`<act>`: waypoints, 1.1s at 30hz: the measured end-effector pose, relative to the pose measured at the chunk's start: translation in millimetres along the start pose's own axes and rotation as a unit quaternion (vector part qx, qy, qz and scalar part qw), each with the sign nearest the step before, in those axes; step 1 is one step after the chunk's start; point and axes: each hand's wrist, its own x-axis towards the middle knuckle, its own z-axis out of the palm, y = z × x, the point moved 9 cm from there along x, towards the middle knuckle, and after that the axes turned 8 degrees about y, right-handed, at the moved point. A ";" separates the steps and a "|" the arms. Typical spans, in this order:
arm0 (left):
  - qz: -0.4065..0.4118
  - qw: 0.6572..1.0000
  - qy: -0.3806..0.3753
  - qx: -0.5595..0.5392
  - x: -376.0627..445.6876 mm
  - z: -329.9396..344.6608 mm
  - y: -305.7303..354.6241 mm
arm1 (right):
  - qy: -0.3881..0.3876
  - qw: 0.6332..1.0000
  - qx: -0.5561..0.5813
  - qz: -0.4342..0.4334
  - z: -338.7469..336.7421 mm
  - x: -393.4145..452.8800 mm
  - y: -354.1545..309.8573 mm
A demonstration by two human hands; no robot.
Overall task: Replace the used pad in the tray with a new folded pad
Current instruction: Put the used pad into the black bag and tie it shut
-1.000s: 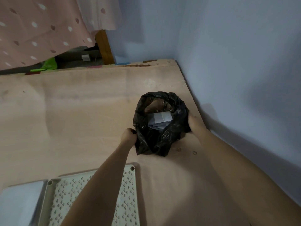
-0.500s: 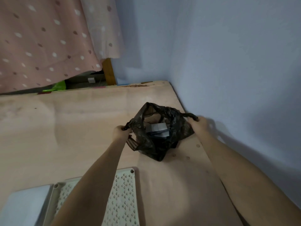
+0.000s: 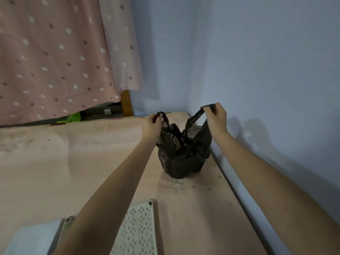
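Head view: both hands are up on the black bag (image 3: 184, 153). Left hand (image 3: 153, 126) pinches one handle, right hand (image 3: 216, 118) pinches the other, fingers curled tight. Bag hangs between and below both grips, bottom touching the table (image 3: 55, 162). Handles are apart; tying means bringing them together. Tray (image 3: 138, 227) lies near, well behind the hands.

Two hands, left (image 3: 151, 126) and right (image 3: 215, 117); one black bag (image 3: 184, 155); one perforated tray (image 3: 136, 230), bottom of frame; one white pad (image 3: 31, 240), lower left.
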 end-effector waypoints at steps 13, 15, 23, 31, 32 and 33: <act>-0.118 0.945 0.168 -0.256 19.7 -66.3 11.4 | 0.102 0.919 0.360 0.125 -31.1 5.7 -21.3; -0.124 0.928 0.149 -0.319 17.6 -62.9 15.8 | 0.112 0.913 0.372 0.121 -35.9 5.8 -20.5; -0.162 0.846 0.088 -0.500 20.2 -52.5 6.8 | 0.205 0.816 0.508 0.184 -74.3 9.5 7.3; -0.131 0.919 0.000 -0.372 6.0 -23.3 10.0 | -0.022 0.933 0.316 0.169 -20.3 -11.6 -6.6; -0.127 0.933 -0.024 -0.335 1.7 -14.5 16.6 | -0.065 0.946 0.274 0.163 -8.2 -16.9 -10.5; -0.128 0.946 -0.047 -0.293 -3.0 -5.3 21.3 | -0.098 0.954 0.236 0.157 2.5 -22.1 -13.1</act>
